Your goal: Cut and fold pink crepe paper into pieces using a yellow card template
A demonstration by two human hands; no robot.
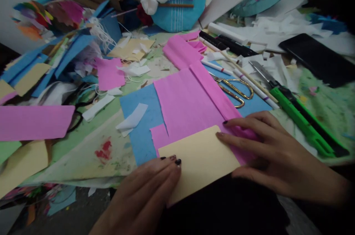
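Observation:
A pale yellow card [203,157] lies over the near edge of a pink crepe paper sheet [185,102], which rests on blue paper [138,124]. My left hand [146,187] lies on the card's left part, fingers pressed together. On the right, my right hand [266,150] has its fingers spread, with one fingertip at the card's top right corner and another on the pink paper's folded strip. Gold-handled scissors [235,91] lie just beyond the right hand, their blades mostly hidden under the pink paper.
A green utility knife [302,116] with its blade out lies at the right, below a black phone [318,57]. Paper scraps, string and pink pieces [111,74] cover the left. Pens [227,44] and a blue round decoration [180,2] stand farther back.

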